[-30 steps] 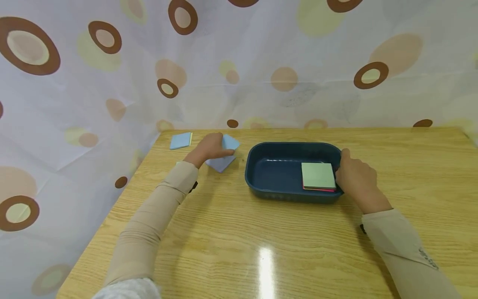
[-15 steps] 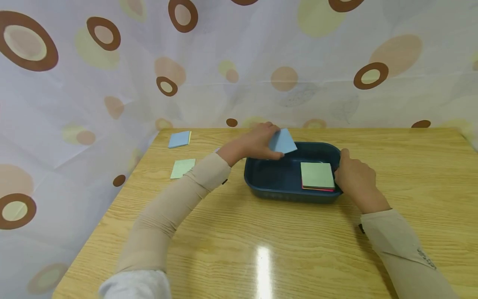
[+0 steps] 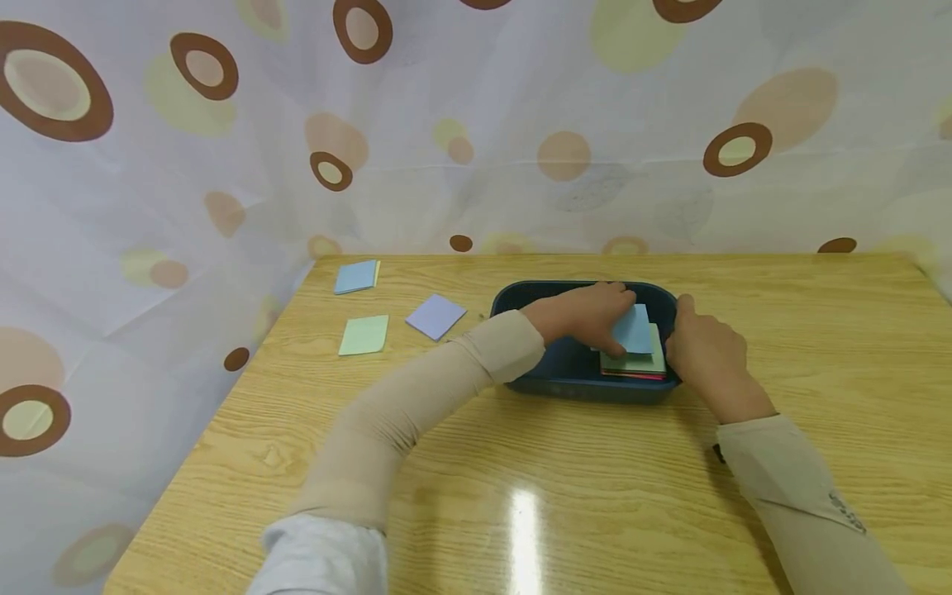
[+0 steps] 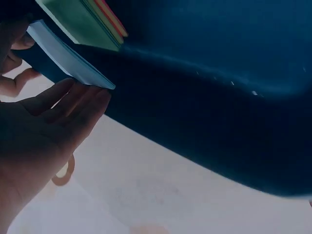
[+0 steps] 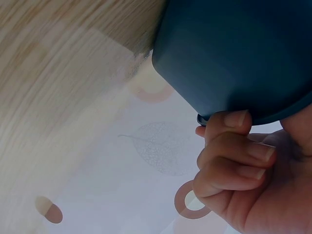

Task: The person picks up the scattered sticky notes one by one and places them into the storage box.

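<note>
My left hand [image 3: 591, 316] reaches into a dark blue tray [image 3: 558, 388] and pinches a light blue sticky note pad [image 3: 635, 330]. That pad hangs over a stack of sticky notes [image 3: 645, 364], pale green on top with red below, at the tray's right end. In the left wrist view the fingertips and thumb hold the blue pad [image 4: 73, 61] by its edges, a little apart from the green stack [image 4: 85, 27]. At the tray's right rim my right hand [image 3: 708, 355] grips the wall, its fingers curled under the lip in the right wrist view.
Left of the tray lie a lavender sticky note pad [image 3: 435, 317] and a pale green one [image 3: 364, 335]. Farther back, a blue pad [image 3: 356, 277] rests over a yellow one. Behind the wooden table [image 3: 446, 496] hangs a patterned curtain [image 3: 521, 99].
My left hand has lifted the light blue pad off the lavender one and carried it rightward into the tray, above the green stack. The right hand has stayed at the rim.
</note>
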The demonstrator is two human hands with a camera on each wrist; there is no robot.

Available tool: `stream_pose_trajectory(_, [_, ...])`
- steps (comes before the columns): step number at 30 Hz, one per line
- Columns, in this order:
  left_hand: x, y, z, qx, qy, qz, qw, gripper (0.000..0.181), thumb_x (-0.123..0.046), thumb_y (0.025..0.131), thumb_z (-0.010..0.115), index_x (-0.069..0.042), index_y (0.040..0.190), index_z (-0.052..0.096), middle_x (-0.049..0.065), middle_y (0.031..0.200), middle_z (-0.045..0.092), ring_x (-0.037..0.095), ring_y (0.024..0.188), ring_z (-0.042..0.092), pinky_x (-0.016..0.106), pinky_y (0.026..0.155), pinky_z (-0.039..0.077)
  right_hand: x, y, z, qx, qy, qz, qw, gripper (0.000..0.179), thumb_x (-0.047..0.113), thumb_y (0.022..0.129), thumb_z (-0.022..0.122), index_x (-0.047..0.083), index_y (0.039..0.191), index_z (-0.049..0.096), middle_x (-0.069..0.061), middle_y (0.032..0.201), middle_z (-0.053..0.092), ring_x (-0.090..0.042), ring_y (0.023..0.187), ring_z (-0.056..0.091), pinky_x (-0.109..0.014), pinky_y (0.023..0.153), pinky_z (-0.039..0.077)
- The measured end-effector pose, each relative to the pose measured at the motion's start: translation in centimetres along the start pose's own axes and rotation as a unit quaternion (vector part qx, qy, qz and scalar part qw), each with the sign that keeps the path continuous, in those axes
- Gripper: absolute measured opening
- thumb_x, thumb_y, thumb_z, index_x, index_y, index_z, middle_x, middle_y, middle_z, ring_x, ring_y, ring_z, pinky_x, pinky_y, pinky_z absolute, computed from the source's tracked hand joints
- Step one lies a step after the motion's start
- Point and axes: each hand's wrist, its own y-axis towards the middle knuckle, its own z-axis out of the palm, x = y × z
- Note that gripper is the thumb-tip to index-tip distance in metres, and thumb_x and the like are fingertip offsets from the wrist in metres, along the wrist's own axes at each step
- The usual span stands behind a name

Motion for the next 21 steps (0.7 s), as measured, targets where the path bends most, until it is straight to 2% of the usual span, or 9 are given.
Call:
stream_pose_trajectory(10, [-1.4, 2.2, 0.5, 0.057, 0.016, 0.003, 0.9982, 0.071, -0.046, 0.091, 0.062, -0.008, 0.145, 0.037, 0.004, 0.141, 0.045, 0.013, 0.126, 0.044, 0.022, 0.101, 0.035, 0.1, -0.2, 0.1, 0.0, 0.001, -0.001, 1.0, 0.047, 0.007, 0.095, 0.048, -0.017, 0.13, 0.027, -0.021, 0.062, 0.052, -0.035, 0.052, 0.052, -0.043, 0.045, 0.041])
stream_pose_trajectory(21, [-1.7, 2.8, 0.8, 0.065, 0.016, 0.003, 0.9977, 0.068, -0.046, 0.089, 0.064, -0.01, 0.142, 0.04, 0.002, 0.137, 0.047, 0.011, 0.122, 0.046, 0.021, 0.099, 0.036, 0.2, -0.1, 0.0, -0.008, -0.001, 0.004, 1.0, 0.039, 0.008, 0.095, 0.049, -0.014, 0.122, 0.031, -0.024, 0.063, 0.052, -0.038, 0.054, 0.054, -0.045, 0.046, 0.042])
